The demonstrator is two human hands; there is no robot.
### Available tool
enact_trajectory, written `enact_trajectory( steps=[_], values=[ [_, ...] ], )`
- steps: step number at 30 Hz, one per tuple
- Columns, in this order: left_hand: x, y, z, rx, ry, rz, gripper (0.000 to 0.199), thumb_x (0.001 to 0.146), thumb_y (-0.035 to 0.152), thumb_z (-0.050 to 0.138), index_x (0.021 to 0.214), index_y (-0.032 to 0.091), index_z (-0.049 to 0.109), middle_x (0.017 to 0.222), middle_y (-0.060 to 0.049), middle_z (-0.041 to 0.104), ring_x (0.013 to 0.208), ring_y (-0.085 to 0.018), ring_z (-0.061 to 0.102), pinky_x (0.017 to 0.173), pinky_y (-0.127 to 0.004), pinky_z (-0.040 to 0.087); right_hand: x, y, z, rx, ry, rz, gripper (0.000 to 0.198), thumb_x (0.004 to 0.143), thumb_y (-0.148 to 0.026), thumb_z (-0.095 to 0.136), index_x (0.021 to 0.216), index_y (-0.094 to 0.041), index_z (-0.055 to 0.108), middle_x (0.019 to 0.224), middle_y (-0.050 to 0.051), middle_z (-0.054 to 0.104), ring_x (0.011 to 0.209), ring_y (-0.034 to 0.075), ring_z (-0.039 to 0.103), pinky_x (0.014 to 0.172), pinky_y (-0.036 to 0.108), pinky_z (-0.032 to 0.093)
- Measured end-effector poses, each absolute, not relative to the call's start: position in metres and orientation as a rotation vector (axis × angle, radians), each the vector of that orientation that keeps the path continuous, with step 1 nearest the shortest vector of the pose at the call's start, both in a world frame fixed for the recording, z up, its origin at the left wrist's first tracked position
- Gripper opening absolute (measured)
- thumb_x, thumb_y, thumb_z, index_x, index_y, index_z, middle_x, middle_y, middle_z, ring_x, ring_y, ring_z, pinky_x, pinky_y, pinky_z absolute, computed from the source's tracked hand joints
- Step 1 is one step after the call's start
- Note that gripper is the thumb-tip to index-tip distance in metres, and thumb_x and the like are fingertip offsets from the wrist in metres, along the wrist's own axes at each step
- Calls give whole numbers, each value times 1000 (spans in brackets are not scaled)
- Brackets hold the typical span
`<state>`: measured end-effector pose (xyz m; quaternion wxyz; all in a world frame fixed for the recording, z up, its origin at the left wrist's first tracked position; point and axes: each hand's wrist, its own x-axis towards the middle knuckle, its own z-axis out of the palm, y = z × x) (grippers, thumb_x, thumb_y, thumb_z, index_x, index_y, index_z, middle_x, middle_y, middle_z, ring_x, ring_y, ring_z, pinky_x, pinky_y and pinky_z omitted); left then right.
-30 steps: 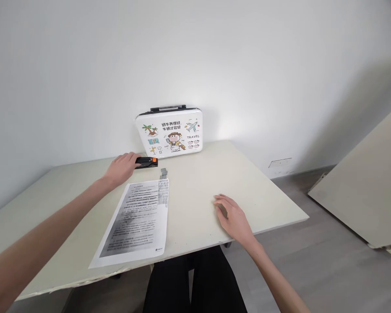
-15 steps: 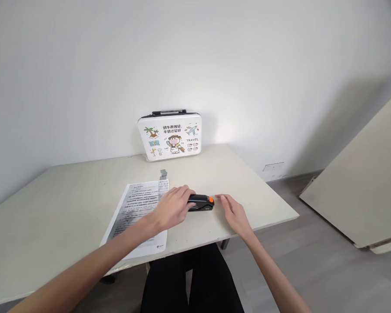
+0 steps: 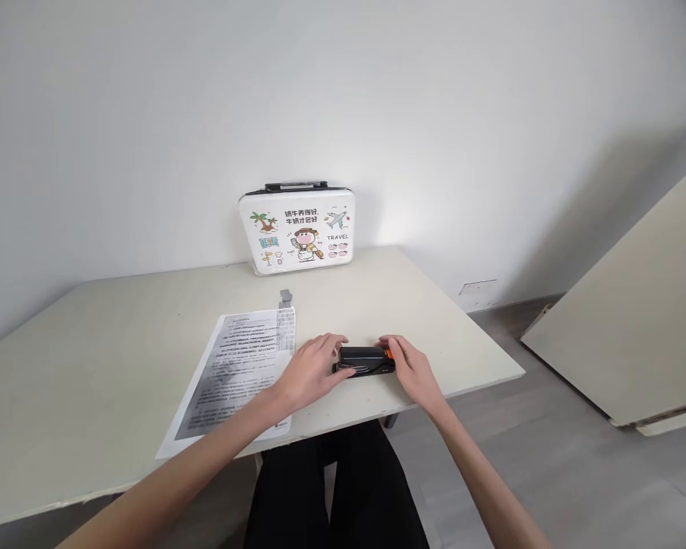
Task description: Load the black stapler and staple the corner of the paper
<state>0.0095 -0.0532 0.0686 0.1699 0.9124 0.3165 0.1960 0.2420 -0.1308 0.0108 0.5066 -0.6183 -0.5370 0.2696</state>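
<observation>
A black stapler (image 3: 369, 358) with an orange part at its right end lies lengthwise near the table's front edge. My right hand (image 3: 415, 371) is closed around that right end, thumb in front and fingers behind. At the opposite end is my left hand (image 3: 312, 371), its thumb and fingers spread apart on either side of the stapler. The left thumb reaches the stapler's front lower side; the grip there looks loose. Just left of the stapler, a printed sheet of paper (image 3: 237, 374) lies flat, partly covered by my left forearm.
A white travel case (image 3: 296, 229) with cartoon prints and a black handle stands against the wall. A small grey piece (image 3: 286, 298) lies beyond the paper's top edge on the pale table (image 3: 120, 366). At the right, a pale panel (image 3: 623, 328) stands above the grey floor.
My right hand has moved left onto the stapler's orange end and closed on it. My left hand has loosened from over the stapler, its fingers spreading. The view has shifted slightly.
</observation>
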Motion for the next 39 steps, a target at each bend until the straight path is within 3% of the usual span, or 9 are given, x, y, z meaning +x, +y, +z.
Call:
enact_trajectory(
  steps=[4, 11, 24, 27, 30, 33, 39],
  values=[
    [-5, -50, 65, 2548, 942, 486, 31, 90, 39, 78, 112, 24, 63, 112, -3, 73, 104, -28, 71, 92, -43, 54, 242, -128, 10, -1467, -1330, 661, 46, 108, -58, 35, 116, -26, 67, 121, 8, 77, 113, 26, 71, 104, 42, 52],
    [0, -48, 59, 2568, 899, 533, 17, 95, 39, 73, 95, 23, 68, 106, -2, 74, 99, -25, 69, 88, -40, 54, 243, -127, 8, -1476, -1356, 644, 47, 108, -58, 32, 119, -26, 65, 118, 8, 77, 113, 26, 70, 104, 42, 51],
    [-56, -33, 75, 2660, 838, 416, 30, 98, 55, 65, 102, 26, 71, 109, -4, 73, 105, -27, 68, 91, -39, 52, 240, -132, 8, -1570, -1346, 604, 49, 109, -59, 31, 118, -27, 67, 124, 8, 76, 115, 27, 69, 104, 43, 49],
    [-64, -6, 79, 2634, 1059, 461, 36, 98, 59, 61, 108, 25, 71, 113, -5, 75, 107, -27, 69, 93, -38, 53, 240, -133, 8, -1579, -1350, 601, 50, 109, -58, 31, 121, -27, 67, 125, 8, 76, 116, 26, 68, 104, 42, 49],
    [-63, 37, 83, 2550, 1527, 474, 32, 101, 49, 54, 114, 24, 70, 116, -5, 76, 110, -25, 69, 95, -35, 52, 239, -134, 10, -1594, -1354, 600, 51, 109, -58, 30, 126, -27, 67, 126, 8, 75, 116, 26, 68, 103, 42, 49],
    [-56, 84, 82, 2462, 1780, 407, 34, 97, 42, 57, 118, 19, 70, 119, -11, 75, 116, -31, 67, 100, -41, 51, 239, -134, 11, -1604, -1351, 595, 51, 110, -57, 30, 127, -27, 67, 127, 8, 75, 115, 26, 68, 102, 42, 49],
    [-42, 144, 69, 2323, 1997, 213, 39, 89, 50, 63, 103, 17, 80, 120, -19, 75, 122, -42, 63, 104, -50, 47, 239, -133, 12, -1606, -1360, 590, 51, 110, -57, 30, 123, -26, 68, 123, 8, 75, 114, 26, 68, 101, 40, 49]
  ],
)
